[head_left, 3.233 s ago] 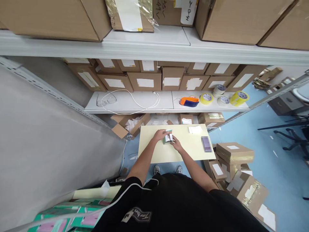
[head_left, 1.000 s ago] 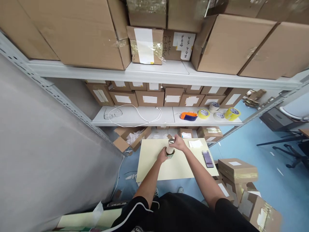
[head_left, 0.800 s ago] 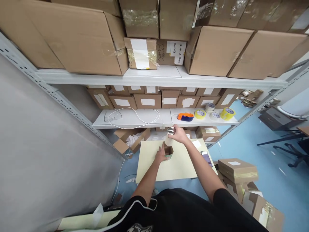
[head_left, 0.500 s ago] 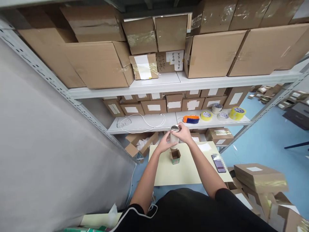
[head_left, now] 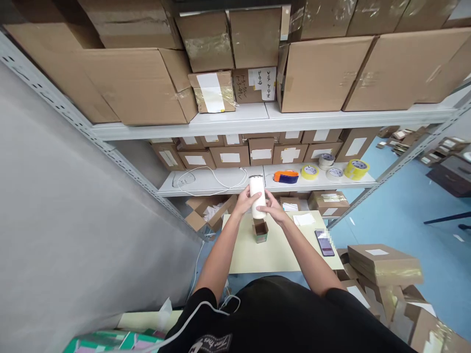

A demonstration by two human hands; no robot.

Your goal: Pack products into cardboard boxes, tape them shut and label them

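Note:
A white tumbler [head_left: 257,188] with a dark, shiny top stands upright between my hands, above the pale yellow table [head_left: 275,257]. My left hand [head_left: 245,201] grips its left side, the thumb lying across the front. From the right, my right hand [head_left: 274,208] holds it lower down, thumb near the base. Just below the tumbler, a small green and brown cardboard box [head_left: 261,238] sits on the table with its top open. The fingers behind the tumbler are hidden.
A phone [head_left: 324,243] and white paper [head_left: 303,219] lie on the table's right side. Ahead, the metal shelf [head_left: 228,128] holds cartons, tape rolls [head_left: 309,171], an orange and blue tape dispenser [head_left: 286,177] and a white cable [head_left: 221,186]. Stacked cartons [head_left: 384,264] stand at right.
My hands have raised the tumbler, and its white side now faces me more fully. My right hand has moved from its top down to its lower right side. The view has shifted slightly.

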